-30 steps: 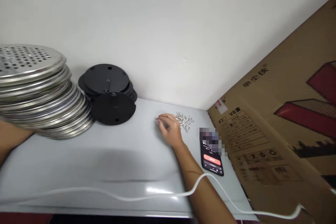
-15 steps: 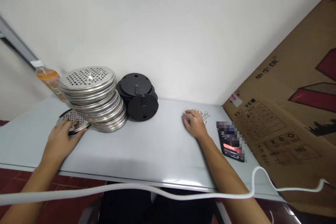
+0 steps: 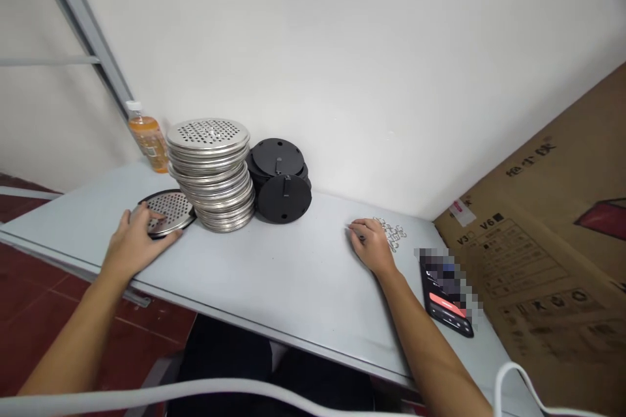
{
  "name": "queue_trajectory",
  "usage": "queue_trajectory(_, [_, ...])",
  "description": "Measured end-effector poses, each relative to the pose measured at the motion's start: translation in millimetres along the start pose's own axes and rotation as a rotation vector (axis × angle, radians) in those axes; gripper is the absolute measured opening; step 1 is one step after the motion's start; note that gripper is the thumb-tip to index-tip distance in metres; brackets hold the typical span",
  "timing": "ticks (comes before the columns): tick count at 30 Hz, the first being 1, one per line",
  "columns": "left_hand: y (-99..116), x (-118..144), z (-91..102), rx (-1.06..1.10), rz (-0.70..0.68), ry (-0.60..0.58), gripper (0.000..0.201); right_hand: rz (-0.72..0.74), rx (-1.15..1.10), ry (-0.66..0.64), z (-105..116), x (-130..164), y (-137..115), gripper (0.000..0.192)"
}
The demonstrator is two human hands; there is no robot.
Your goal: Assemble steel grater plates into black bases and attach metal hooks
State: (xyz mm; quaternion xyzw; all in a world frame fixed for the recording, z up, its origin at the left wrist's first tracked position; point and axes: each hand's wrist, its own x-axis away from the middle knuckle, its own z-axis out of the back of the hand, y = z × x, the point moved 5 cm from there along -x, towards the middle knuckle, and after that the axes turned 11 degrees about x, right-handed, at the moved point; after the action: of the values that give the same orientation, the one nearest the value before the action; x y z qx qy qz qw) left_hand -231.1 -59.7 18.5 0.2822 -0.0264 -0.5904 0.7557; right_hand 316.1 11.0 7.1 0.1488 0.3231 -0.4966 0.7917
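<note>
My left hand (image 3: 139, 240) grips the near left edge of a perforated metal disc (image 3: 172, 207) with a black rim, which lies flat on the table. Its fingers rest on the top face and the thumb lies along the front edge. Right beside it rises a tall, slightly leaning stack of silver perforated discs (image 3: 215, 172). My right hand (image 3: 372, 246) is on the table at the right, its fingers closed in a pinch; what they hold, if anything, is too small to make out. Just behind that hand lies a loose pile of small shiny metal clips (image 3: 395, 232).
Black round plates (image 3: 283, 199) lean and lie stacked against the wall. An orange drink bottle (image 3: 149, 143) stands behind the silver stack. A phone (image 3: 445, 300) lies at the right, by a large cardboard box (image 3: 513, 241). A white cable (image 3: 220, 388) crosses the foreground.
The camera view has turned left, so everything appears shifted to the right. My left hand stays on the perforated disc, and my right hand stays beside the clips with fingers closed.
</note>
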Motion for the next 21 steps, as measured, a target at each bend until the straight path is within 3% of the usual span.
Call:
queue_trajectory(3, [8, 0, 3.6, -0.034, 0.003, 0.038, 0.059, 0.029, 0.029, 0.02, 0, -1, -7, 0.018])
queue_trajectory(7, [6, 1, 4.0, -0.062, 0.109, 0.106, 0.071, 0.096, 0.023, 0.024, 3, -2, -23, 0.018])
queue_trajectory(11, [4, 3, 3.7, -0.049, 0.099, 0.143, 0.075, 0.139, -0.016, -0.005, 6, -1, -41, 0.018])
queue_trajectory(17, [5, 3, 7.8, -0.02, 0.069, 0.185, 0.067, 0.242, -0.053, -0.095, 4, 9, -78, 0.02])
queue_trajectory(21, [9, 9, 9.9, -0.039, -0.032, 0.16, 0.055, 0.163, -0.089, -0.129, 3, 14, -80, 0.02])
